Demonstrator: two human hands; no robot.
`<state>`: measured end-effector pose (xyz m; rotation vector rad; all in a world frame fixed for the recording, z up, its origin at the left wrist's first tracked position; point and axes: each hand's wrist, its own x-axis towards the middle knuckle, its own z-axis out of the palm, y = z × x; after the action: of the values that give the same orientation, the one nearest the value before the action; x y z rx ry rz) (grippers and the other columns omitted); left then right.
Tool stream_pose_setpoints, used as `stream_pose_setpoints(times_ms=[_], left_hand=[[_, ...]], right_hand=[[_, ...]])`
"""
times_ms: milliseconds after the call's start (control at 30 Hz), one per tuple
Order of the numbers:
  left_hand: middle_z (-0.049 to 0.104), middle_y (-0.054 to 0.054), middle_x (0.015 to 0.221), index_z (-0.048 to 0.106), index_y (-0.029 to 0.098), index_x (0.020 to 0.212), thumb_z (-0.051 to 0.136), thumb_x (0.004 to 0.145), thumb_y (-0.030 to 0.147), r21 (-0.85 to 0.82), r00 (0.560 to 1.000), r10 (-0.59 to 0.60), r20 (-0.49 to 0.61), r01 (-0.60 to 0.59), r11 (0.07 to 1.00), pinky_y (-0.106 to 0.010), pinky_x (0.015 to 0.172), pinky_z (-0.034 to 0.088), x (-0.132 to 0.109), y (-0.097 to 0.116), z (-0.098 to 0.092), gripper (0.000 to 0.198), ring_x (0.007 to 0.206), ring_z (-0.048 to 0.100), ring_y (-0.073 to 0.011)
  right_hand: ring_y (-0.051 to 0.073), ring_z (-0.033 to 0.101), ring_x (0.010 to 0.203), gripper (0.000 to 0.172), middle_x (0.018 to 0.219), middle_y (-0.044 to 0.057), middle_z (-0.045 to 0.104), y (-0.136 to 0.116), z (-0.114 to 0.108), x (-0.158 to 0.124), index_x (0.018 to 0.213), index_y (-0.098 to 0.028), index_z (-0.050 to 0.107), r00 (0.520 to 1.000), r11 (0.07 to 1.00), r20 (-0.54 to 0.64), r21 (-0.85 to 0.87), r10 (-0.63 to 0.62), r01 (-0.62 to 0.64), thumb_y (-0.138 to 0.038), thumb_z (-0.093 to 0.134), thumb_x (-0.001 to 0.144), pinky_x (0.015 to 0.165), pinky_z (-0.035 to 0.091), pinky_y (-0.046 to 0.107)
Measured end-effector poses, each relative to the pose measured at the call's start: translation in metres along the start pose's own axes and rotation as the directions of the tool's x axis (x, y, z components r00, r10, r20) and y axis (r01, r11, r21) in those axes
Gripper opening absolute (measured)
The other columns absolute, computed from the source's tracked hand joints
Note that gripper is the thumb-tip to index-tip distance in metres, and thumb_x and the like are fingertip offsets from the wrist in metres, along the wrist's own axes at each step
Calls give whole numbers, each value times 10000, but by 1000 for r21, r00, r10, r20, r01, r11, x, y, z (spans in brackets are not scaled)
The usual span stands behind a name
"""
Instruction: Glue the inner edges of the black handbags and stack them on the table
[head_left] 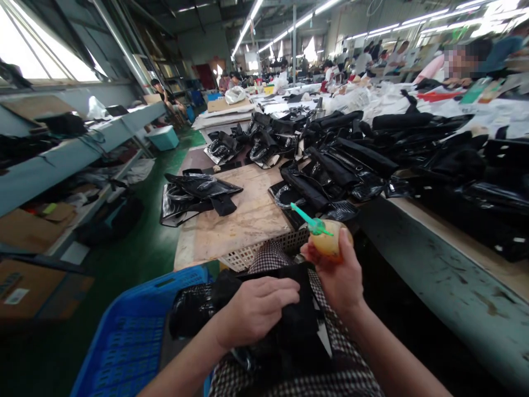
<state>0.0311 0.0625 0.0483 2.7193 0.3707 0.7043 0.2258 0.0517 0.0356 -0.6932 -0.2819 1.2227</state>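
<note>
Gripping a small yellowish squeeze bottle with a green pointed nozzle (330, 242), the right hand (341, 278) has its fingers closed around the bottle's body, and the nozzle points up and to the left. The left hand (254, 309) is curled, its fingers clamped on a folded black leather-like piece (301, 317) lying on the checked-cloth lap (330, 380). Just left stands a blue plastic crate (124, 336). Ahead, a pale wooden table (243, 220) carries glossy black pieces (198, 193).

A green floor (151, 248) runs beside grey shelving (74, 154) under bright windows (45, 55) and strip lights (248, 25).
</note>
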Motion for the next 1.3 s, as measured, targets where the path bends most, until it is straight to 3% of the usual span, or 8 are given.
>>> stream_pose_setpoints(times_ms=[133,267,500,633,767,1067,1200,1300], left_hand=[[711,-66,1155,663,173,1062,382,909,20,-271,917,-395,-63,365,891,-246,1017,471,-20,-19,-9,355,1138,629,-145],[725,-73,1077,727,177,916,485,880,60,-512,766,-635,-100,508,693,-305,987,486,-30,-40,-10,272,1072,654,-198],[733,-92,1004,760,162,826,574,809,80,-682,755,-655,26,493,541,-326,897,514,-8,-60,-2,204,992,678,-232],[734,-94,1004,760,161,826,560,812,97,-713,742,-661,108,522,469,-313,904,502,-1,-64,12,210,988,671,-228],[744,-107,994,767,160,808,562,825,140,-718,736,-670,97,518,465,-324,912,506,-2,-66,21,207,975,667,-241],[754,-119,965,773,163,782,606,827,194,-709,730,-683,21,493,504,-313,838,552,-7,-57,7,175,932,689,-255],[752,-97,972,774,176,815,604,839,151,-627,744,-666,-56,492,604,-327,928,519,-18,-40,2,173,967,677,-236],[745,-92,1005,769,180,843,564,861,139,-634,709,-700,-84,504,587,-346,961,502,-23,-31,7,210,993,670,-228]], right_hand=[[43,431,446,353,751,15,616,-37,-45,3,972,-171,699,995,993,31,-76,98,-95,-494,710,830,315,291,103],[122,605,639,605,1023,64,670,-65,-97,-7,1320,-287,570,968,938,-22,-239,252,-250,-370,803,768,459,478,152],[235,650,819,595,1134,118,679,-69,-130,-44,1322,-256,565,883,874,-88,-131,461,-469,-327,740,758,630,525,286],[190,611,659,453,978,104,702,-67,-129,-41,1193,-247,627,890,885,-160,-130,427,-448,-536,642,844,450,406,222],[169,580,627,414,909,57,681,-71,-125,-30,1140,-251,605,924,884,-223,-291,310,-367,-435,724,789,422,366,198],[203,556,686,552,902,62,627,-101,-101,-21,1209,-222,552,968,666,-65,-715,241,-214,-515,727,776,428,439,228],[201,523,712,613,983,68,630,-115,-108,-19,1304,-273,508,951,506,49,-855,304,-117,-614,633,810,460,439,233],[212,540,706,700,1050,83,645,-113,-121,-18,1346,-289,480,923,496,63,-856,380,-145,-647,643,767,469,426,251]])
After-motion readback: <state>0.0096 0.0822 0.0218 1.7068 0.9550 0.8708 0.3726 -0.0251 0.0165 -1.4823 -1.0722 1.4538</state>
